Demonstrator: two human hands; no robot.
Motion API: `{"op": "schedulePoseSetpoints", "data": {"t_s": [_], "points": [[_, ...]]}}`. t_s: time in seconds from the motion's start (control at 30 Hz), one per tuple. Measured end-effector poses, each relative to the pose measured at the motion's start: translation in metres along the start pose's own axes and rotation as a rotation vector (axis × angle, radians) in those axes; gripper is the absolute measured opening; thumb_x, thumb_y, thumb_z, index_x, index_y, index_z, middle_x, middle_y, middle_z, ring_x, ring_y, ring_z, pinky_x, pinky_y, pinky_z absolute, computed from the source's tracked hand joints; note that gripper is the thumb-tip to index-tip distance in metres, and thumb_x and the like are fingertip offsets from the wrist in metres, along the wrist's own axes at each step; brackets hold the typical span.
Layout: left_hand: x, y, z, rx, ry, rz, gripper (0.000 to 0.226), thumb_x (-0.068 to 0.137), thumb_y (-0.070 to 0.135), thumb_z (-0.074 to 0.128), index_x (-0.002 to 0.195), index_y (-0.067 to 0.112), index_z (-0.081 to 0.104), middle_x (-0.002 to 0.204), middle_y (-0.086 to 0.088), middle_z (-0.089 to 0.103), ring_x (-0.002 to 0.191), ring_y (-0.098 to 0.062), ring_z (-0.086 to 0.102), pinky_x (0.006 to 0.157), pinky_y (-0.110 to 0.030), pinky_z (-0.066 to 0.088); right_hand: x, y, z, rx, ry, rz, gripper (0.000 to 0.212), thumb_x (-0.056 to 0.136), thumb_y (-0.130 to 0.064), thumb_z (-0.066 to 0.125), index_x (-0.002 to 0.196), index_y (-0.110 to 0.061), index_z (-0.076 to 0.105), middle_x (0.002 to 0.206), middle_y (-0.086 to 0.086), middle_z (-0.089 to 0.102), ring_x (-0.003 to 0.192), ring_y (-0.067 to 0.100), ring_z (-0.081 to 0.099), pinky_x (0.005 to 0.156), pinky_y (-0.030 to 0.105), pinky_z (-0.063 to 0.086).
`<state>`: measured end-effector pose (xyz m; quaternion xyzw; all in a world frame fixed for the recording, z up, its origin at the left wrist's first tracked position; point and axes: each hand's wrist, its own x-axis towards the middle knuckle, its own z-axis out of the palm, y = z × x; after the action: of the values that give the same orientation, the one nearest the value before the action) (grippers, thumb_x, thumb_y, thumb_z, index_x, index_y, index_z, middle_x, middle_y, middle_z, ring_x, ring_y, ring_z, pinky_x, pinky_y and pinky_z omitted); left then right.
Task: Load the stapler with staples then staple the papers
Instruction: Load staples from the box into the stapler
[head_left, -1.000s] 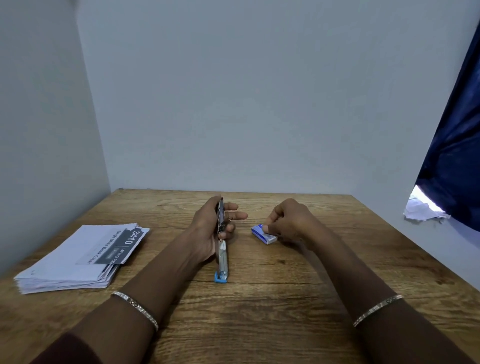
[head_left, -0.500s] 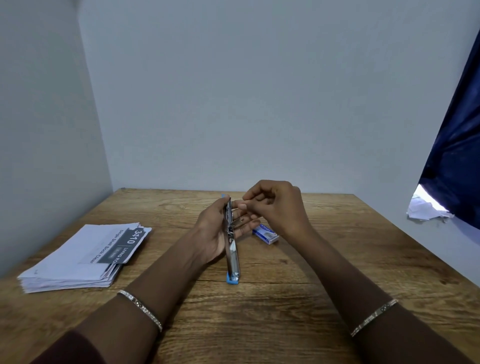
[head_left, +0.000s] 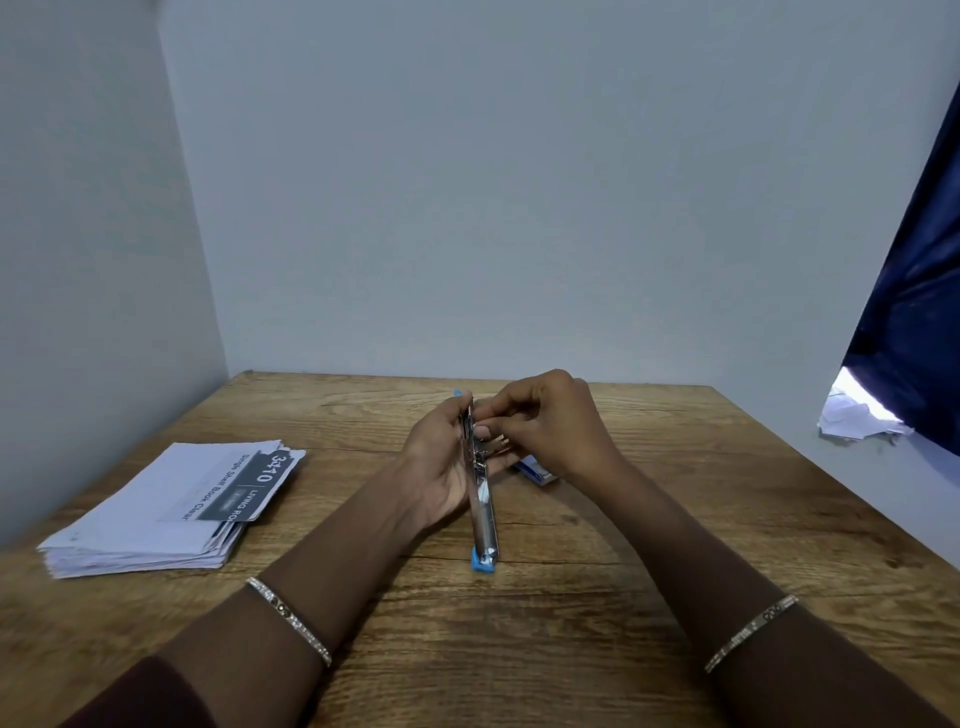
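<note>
A silver stapler with blue ends is swung wide open; its near blue end rests on the wooden table. My left hand grips its upper half from the left. My right hand pinches at the stapler's top rail with thumb and fingers; whether a strip of staples is between them is too small to tell. The blue and white staple box lies on the table just behind my right wrist, partly hidden. A stack of white papers lies at the left.
Walls close the table in at the left and back. A dark blue curtain hangs at the right, with crumpled white paper under it.
My right hand left the staple box and came over to the top of the stapler. My left hand shifted the stapler slightly right.
</note>
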<state>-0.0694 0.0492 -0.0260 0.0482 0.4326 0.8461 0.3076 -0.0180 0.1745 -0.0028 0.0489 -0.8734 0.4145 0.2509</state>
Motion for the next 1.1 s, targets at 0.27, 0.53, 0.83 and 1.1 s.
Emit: {"op": "schedulePoseSetpoints", "data": {"t_s": [0.27,0.53,0.83,1.1], "points": [[0.001,-0.001,0.002,-0.065,-0.027,0.015,0.036,0.106,0.033,0.037,0.091,0.007,0.057,0.063,-0.012,0.07,0.053,-0.022,0.072,0.082,-0.052,0.055,0.0,0.006,-0.002,0.155,-0.025,0.116,0.014,0.073,-0.001,0.087,0.086,-0.003,0.081,0.084,0.013,0.08,0.077,0.023,0.079,0.076,0.044,0.065],[0.003,-0.002,0.002,-0.063,-0.038,0.047,0.035,0.106,0.032,0.037,0.093,0.007,0.057,0.055,-0.009,0.067,0.055,-0.02,0.072,0.088,-0.051,0.054,0.001,0.006,-0.001,0.202,0.01,0.095,0.014,0.073,0.001,0.085,0.086,-0.001,0.08,0.094,0.013,0.08,0.084,0.024,0.078,0.078,0.049,0.064],[0.002,-0.003,-0.001,-0.01,-0.075,0.042,0.037,0.107,0.033,0.035,0.093,0.007,0.057,0.068,-0.014,0.072,0.067,-0.023,0.076,0.086,-0.051,0.058,0.002,0.008,-0.003,0.236,-0.06,0.136,0.012,0.075,0.004,0.084,0.086,0.002,0.079,0.084,0.018,0.079,0.076,0.029,0.079,0.072,0.053,0.064],[0.004,-0.006,-0.002,-0.008,-0.076,0.016,0.041,0.108,0.032,0.032,0.095,0.003,0.058,0.073,-0.018,0.072,0.066,-0.026,0.075,0.076,-0.051,0.063,0.002,0.013,-0.004,0.247,-0.121,0.182,0.011,0.077,0.006,0.081,0.084,-0.002,0.081,0.093,0.017,0.08,0.084,0.031,0.079,0.077,0.055,0.064]]}}
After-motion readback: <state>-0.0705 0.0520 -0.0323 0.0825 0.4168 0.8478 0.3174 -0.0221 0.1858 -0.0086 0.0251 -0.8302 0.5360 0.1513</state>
